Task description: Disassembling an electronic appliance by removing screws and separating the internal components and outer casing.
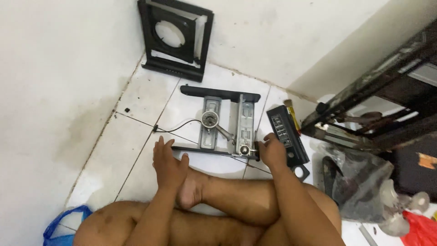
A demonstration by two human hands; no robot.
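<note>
A taken-apart stove base (227, 123), a black frame with grey metal brackets and a round burner part, lies on the white tiled floor in front of my crossed legs. My left hand (167, 160) rests flat on the near black bar of the frame, fingers spread. At the frame's near right corner, my right hand (272, 150) is closed around the edge beside a small round knob part. A black wire (175, 128) runs out of the frame to the left.
A black stove top cover (175, 38) leans against the wall in the corner. A black slotted panel (287, 134) lies right of the frame. A dark metal rack (378, 100), a plastic bag of parts (364, 182) and a blue bag (63, 225) are nearby.
</note>
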